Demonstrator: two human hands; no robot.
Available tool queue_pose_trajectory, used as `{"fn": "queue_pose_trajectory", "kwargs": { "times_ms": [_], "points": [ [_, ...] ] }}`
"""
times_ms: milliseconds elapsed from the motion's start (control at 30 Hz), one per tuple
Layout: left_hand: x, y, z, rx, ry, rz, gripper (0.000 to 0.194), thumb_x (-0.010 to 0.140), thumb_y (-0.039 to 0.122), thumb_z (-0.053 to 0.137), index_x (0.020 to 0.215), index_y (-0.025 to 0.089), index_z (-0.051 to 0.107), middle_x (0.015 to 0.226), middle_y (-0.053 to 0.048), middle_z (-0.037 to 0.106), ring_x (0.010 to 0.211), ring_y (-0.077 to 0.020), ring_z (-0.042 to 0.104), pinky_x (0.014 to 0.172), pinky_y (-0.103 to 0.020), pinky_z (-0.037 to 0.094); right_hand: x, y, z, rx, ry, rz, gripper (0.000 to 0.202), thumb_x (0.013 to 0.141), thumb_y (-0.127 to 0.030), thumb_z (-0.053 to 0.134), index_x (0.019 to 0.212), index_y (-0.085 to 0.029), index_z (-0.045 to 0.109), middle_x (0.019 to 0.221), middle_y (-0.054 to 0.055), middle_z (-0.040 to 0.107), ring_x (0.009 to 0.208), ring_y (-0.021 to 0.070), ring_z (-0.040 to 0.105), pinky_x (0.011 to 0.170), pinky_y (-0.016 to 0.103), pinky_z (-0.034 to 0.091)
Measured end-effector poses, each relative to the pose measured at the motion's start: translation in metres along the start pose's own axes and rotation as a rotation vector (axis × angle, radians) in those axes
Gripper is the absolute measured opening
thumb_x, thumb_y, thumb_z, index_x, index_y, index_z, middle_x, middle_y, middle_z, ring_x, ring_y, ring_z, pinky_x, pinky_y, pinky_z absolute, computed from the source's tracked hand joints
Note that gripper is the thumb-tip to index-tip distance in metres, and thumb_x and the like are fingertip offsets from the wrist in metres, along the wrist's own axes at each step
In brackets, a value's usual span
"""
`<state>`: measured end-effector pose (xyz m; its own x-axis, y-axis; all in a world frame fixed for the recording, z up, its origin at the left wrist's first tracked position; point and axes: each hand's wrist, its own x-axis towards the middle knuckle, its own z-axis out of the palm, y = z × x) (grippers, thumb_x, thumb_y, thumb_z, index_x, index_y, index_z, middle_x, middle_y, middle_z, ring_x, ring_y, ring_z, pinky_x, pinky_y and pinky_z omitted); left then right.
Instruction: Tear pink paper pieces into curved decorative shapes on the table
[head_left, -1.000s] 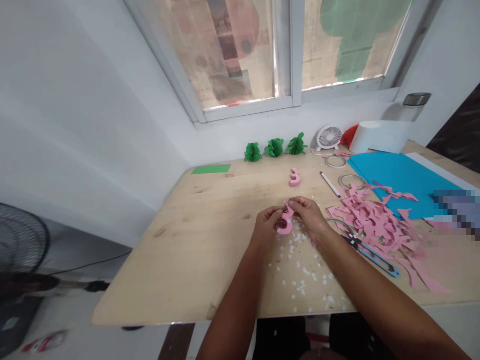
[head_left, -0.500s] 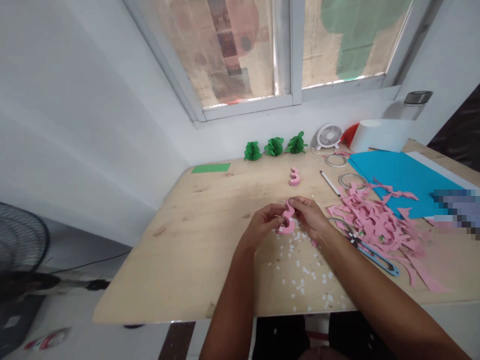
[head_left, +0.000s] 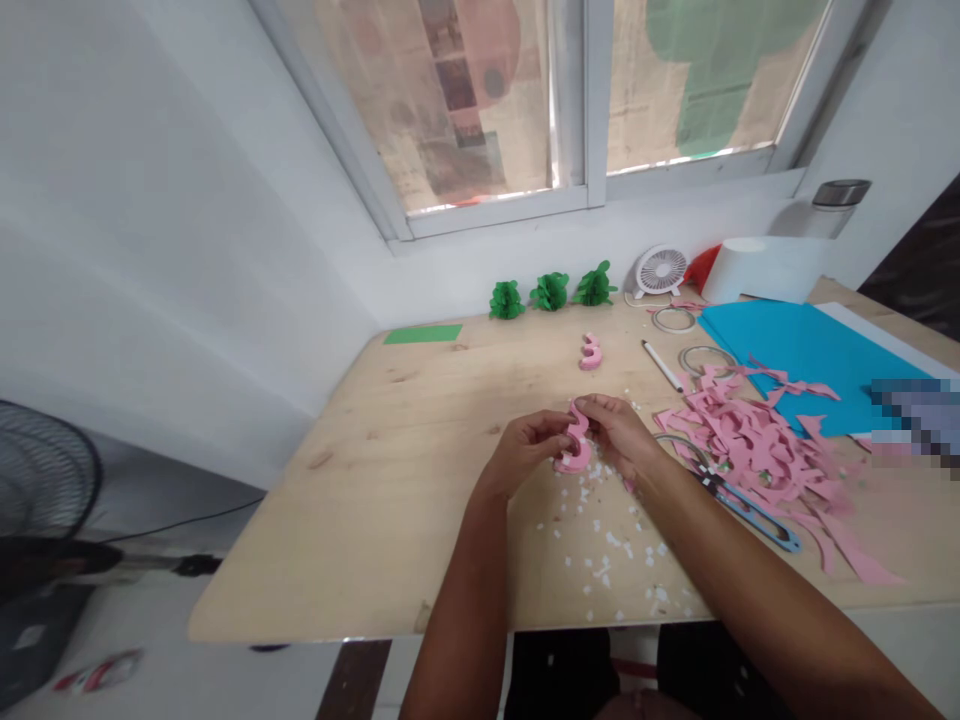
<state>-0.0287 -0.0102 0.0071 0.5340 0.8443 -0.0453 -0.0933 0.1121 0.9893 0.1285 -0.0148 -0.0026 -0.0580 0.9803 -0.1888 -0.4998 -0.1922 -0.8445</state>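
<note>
A wooden table (head_left: 390,480) fills the near and middle ground. Blue sheets (head_left: 780,345) lie at the far right, with a heap of pink scraps (head_left: 757,440) on the near side of them, partly overlapping.

Both bare hands are at work right of centre. The left hand (head_left: 525,450) grasps the left side of a pink 3-shaped piece (head_left: 574,463) between thumb and fingers; the right hand (head_left: 619,432) pinches its upper end. Neither hand is released. The piece is held between them, low over the tabletop; whether it touches the wood cannot be determined.

A blue-handled tool (head_left: 750,516), type unclear, lies right of the right forearm. A white desk fan (head_left: 661,270) and three green paper ornaments (head_left: 551,291) stand along the far edge. A similar pink piece (head_left: 592,362) rests just beyond the hands. Small white bits (head_left: 621,543) are scattered between the forearms.

Judgement: the step in hand appears to be fingertip work on the piece's edge. The next move calls for light, steady pressure, since the shape is narrow and could bend.
</note>
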Motion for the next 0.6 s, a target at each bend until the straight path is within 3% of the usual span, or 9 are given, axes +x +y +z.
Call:
{"fn": "queue_pose_trajectory", "kwargs": {
  "times_ms": [600],
  "points": [
    [-0.0008,0.002,0.0004,0.016,0.009,0.012,0.028,0.066,0.024,0.069,0.092,0.014,0.063,0.072,-0.004,0.066,0.065,-0.0127,0.06,0.063,-0.026,0.046,0.0014,0.0036,-0.0031,0.056,-0.054,0.028,0.019,0.062,-0.03,0.072,0.062,-0.016,0.06,0.056,-0.003,0.053,0.05,0.0075,0.044,0.052,0.021,0.036]
  ]
}}
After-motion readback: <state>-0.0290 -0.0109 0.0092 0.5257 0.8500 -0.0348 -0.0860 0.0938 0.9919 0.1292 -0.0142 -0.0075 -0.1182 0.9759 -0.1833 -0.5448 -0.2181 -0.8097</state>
